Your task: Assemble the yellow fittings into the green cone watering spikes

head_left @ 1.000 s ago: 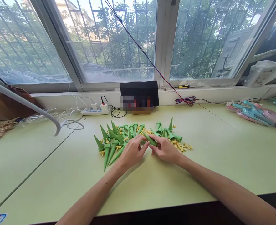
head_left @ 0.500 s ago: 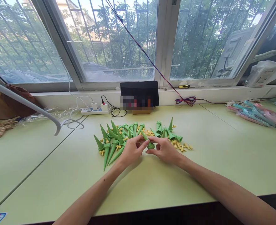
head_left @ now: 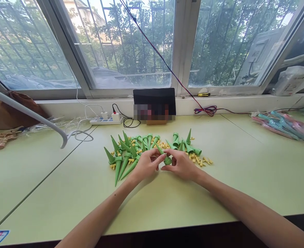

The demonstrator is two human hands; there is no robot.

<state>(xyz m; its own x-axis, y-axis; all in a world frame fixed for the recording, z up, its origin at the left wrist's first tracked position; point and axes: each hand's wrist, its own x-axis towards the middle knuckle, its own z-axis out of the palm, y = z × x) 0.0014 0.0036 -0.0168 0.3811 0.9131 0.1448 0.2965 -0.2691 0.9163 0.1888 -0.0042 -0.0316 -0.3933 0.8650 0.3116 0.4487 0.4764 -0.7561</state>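
Note:
My left hand (head_left: 145, 167) and my right hand (head_left: 181, 165) meet over the pale green table (head_left: 219, 179), both pinched on one green cone spike (head_left: 164, 155) held just above the surface. The spike's tip points up and to the left, its wide end towards me. Behind my hands lies a heap of green cone spikes (head_left: 127, 153) mixed with several small yellow plastic pieces (head_left: 198, 159).
A black tablet (head_left: 154, 103) leans against the window sill. A white power strip (head_left: 105, 120) with cables lies to its left. A white curved tube (head_left: 38, 119) reaches in from the left. Pink and blue packets (head_left: 283, 124) lie at the right.
The green spike has been turned in my fingers, its tip rising from lying flatter to pointing up. My hands stay in the same spot. The camera tilted slightly.

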